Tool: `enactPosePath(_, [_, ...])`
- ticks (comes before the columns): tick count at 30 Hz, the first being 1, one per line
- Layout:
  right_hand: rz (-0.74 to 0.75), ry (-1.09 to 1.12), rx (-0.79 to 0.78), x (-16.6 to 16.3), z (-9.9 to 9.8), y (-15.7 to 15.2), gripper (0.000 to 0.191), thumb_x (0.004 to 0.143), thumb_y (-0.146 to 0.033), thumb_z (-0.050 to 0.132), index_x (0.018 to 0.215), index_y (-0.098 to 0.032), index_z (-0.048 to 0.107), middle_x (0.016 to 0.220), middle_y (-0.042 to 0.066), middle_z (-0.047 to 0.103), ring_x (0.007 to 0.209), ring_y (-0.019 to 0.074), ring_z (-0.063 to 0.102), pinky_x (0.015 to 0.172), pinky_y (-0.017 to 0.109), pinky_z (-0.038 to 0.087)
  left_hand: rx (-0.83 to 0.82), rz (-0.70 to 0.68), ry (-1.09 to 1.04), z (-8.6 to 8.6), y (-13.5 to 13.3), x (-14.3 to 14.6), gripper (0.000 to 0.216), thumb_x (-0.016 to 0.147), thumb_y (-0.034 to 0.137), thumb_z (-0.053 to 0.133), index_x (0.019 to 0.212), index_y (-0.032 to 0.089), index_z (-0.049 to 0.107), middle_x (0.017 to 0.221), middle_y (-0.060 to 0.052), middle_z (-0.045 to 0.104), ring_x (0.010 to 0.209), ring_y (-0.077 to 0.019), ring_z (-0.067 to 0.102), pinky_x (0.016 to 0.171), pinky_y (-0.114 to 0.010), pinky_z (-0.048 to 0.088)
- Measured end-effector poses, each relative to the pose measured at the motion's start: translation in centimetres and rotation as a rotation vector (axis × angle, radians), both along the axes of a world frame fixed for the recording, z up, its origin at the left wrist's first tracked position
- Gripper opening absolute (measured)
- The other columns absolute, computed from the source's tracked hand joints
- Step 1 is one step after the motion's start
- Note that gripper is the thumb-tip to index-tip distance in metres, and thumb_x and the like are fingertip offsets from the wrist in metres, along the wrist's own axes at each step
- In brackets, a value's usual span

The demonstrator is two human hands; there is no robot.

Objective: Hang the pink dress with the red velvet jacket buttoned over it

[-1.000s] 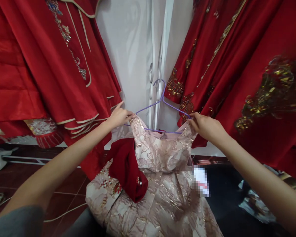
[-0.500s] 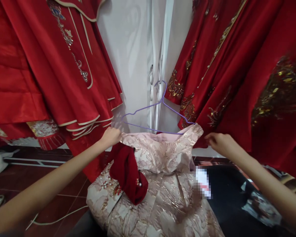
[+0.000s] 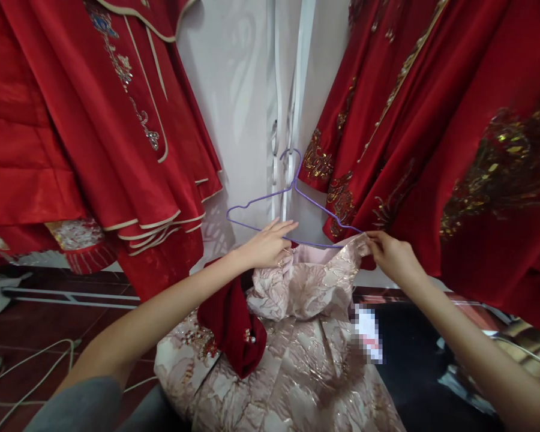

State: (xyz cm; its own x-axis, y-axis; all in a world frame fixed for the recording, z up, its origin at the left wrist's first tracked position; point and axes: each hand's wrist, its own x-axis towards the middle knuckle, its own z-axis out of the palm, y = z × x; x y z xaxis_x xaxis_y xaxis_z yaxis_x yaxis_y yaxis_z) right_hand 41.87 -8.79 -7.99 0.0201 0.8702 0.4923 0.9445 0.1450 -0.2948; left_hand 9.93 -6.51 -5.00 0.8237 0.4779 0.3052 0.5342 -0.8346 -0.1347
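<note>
A pale pink brocade dress [image 3: 306,336] with gold flower patterns hangs half on a purple wire hanger [image 3: 256,203]. Its left shoulder is off the hanger and slumped down. My left hand [image 3: 270,243] lies on the top edge of the bodice near the middle, fingers stretched out by the hanger's lower bar. My right hand [image 3: 389,255] pinches the dress's right shoulder at the hanger's right end. A dark red velvet piece [image 3: 229,324] with pearl trim lies draped over the dress front.
Red embroidered garments hang at the left [image 3: 81,120] and at the right [image 3: 454,138], close on both sides. A white wall and door frame [image 3: 292,90] stand behind the hanger. White cables [image 3: 36,366] trail over the dark red tiled floor at lower left.
My left hand let go of the dress's left shoulder, which slid off the hanger, then moved right to the middle of the bodice. My right hand moved back up to the right shoulder.
</note>
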Motion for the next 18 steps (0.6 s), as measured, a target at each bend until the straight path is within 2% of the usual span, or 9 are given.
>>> enactPosePath(4, [-0.085,-0.045,-0.115,0.7,-1.2,-4.0,0.029,0.084,-0.022,0.044,0.103,-0.014,0.065,0.089,0.013,0.074,0.084,0.0306,0.071,0.074,0.039,0.053,-0.236,-0.06,-0.059,-1.8,1.4,-0.1,0.02,0.086,0.021,0.052,0.096,0.015,0.068,0.143,-0.014,0.046,0.132,-0.0232,0.043,0.11,-0.04,0.034])
enactPosePath(7, [-0.007,-0.046,-0.344,1.1,-2.1,-6.5,0.021,0.076,-0.021,0.05,0.088,-0.022,0.067,0.076,0.006,0.075,0.076,0.0279,0.072,0.069,0.036,0.053,-0.315,-0.069,-0.147,-2.8,1.1,-0.4,0.015,0.084,0.019,0.055,0.086,0.015,0.069,0.144,-0.015,0.043,0.135,-0.0253,0.039,0.108,-0.041,0.036])
enactPosePath(9, [0.042,-0.008,-0.418,1.3,-2.2,-7.6,0.018,0.074,-0.024,0.052,0.084,-0.026,0.067,0.073,0.001,0.074,0.074,0.0262,0.071,0.066,0.035,0.053,-0.355,-0.081,-0.2,-2.9,0.7,-0.5,0.013,0.083,0.02,0.057,0.084,0.016,0.069,0.141,-0.015,0.046,0.135,-0.026,0.038,0.108,-0.042,0.035])
enactPosePath(13, [-0.043,0.056,-0.271,1.5,-0.4,-8.5,0.023,0.077,-0.036,0.049,0.092,-0.028,0.065,0.076,0.002,0.073,0.074,0.0289,0.071,0.063,0.039,0.052,-0.458,-0.118,-0.269,-2.1,-0.1,-0.7,0.015,0.085,0.026,0.058,0.086,0.017,0.07,0.133,-0.014,0.052,0.124,-0.0244,0.05,0.101,-0.039,0.041])
enactPosePath(18, [-0.204,0.067,-0.072,1.0,3.0,-8.7,0.026,0.081,-0.038,0.047,0.096,-0.027,0.066,0.078,0.005,0.073,0.073,0.0292,0.069,0.065,0.038,0.051,-0.496,-0.133,-0.282,-1.6,-0.4,-1.1,0.018,0.087,0.029,0.057,0.085,0.016,0.069,0.134,-0.014,0.052,0.118,-0.0228,0.055,0.097,-0.036,0.043])
